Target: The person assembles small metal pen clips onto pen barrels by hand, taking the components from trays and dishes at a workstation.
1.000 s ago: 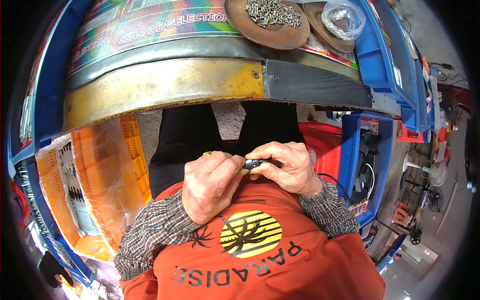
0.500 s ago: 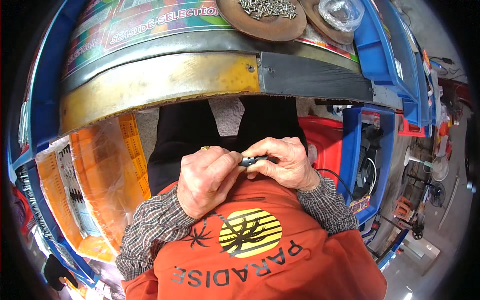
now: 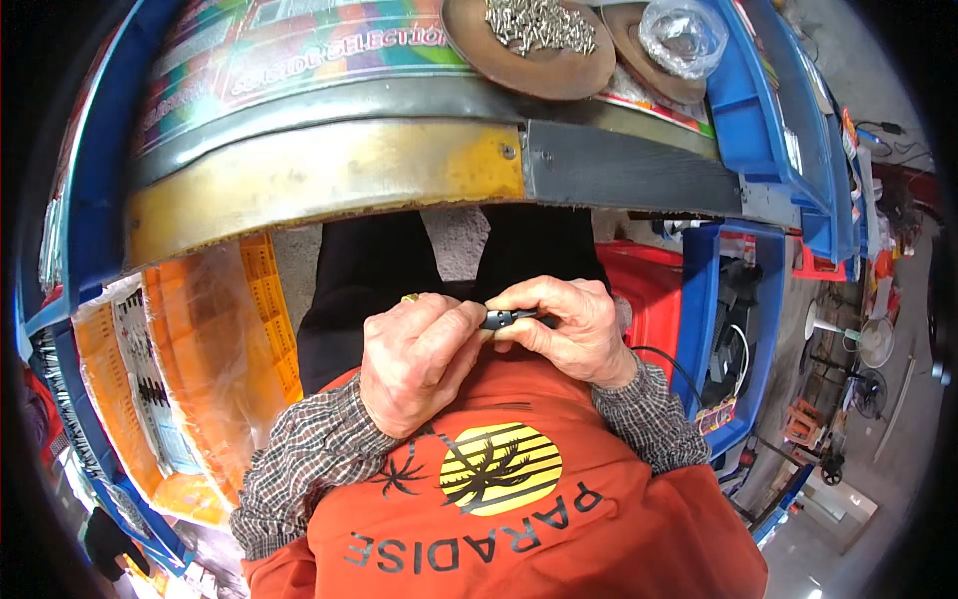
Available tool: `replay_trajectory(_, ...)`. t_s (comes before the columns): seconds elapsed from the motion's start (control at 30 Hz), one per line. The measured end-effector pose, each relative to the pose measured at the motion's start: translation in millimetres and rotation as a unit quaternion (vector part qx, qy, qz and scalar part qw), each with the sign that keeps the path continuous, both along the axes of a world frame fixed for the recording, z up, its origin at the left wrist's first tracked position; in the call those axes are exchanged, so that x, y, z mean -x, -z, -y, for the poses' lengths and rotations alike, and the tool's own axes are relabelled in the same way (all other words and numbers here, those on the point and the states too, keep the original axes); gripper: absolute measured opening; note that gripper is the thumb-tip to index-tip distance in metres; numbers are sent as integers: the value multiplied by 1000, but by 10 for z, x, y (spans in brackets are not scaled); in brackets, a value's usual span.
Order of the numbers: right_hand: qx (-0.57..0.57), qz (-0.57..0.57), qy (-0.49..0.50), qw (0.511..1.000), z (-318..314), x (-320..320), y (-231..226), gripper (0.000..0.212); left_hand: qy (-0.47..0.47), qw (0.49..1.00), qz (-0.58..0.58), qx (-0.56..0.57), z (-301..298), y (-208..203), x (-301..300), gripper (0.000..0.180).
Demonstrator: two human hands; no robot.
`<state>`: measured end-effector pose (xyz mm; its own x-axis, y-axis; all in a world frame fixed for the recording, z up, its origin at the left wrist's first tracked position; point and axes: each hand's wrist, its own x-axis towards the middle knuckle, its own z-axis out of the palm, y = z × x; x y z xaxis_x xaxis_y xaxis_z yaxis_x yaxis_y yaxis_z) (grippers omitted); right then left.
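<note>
Between my two hands, above my lap, sits a small dark cylindrical part (image 3: pixel 500 318) with light spots on its side. My left hand (image 3: pixel 419 357) pinches its left end between thumb and fingers. On the other end, my right hand (image 3: pixel 574 327) has thumb and forefinger closed on it. The fingertips hide both ends, so its exact kind does not show. Beyond the hands, on the bench, a brown round dish (image 3: pixel 469 50) holds a pile of small silver screws (image 3: pixel 540 25).
A second brown dish (image 3: pixel 616 20) bears a clear plastic bag (image 3: pixel 683 38). Blue bins (image 3: pixel 743 110) stand at the bench's right. Below the bench are an orange crate (image 3: pixel 261 299) at left, a red stool-like object (image 3: pixel 649 290) and a blue crate (image 3: pixel 702 270) of dark parts at right.
The view has shifted slightly, so the bench sits a little lower in the picture. Both hands keep their pinch on the dark part, which seems turned a little.
</note>
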<state>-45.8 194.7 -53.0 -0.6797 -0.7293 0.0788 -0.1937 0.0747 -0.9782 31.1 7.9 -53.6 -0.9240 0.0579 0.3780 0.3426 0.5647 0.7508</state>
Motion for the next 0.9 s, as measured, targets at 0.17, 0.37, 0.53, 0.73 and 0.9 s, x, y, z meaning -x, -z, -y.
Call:
replay_trajectory(0.17,-29,-146,-11,989,2,189,-228,23,6,1000,-28,11,37,-126,100,27)
replay_trajectory(0.37,-63,-297,144,942,74,510,-656,18,-17,998,-43,40,141,-265,200,27)
replay_trajectory(0.53,-112,-452,200,862,176,895,-647,19,-60,996,-56,35,198,-366,263,23)
replay_trajectory(0.73,-196,-519,180,812,265,1154,-673,40,-69,996,-40,45,301,-418,294,25)
replay_trajectory(0.9,-228,-523,171,803,313,1191,-660,45,-96,993,-50,39,304,-381,315,20)
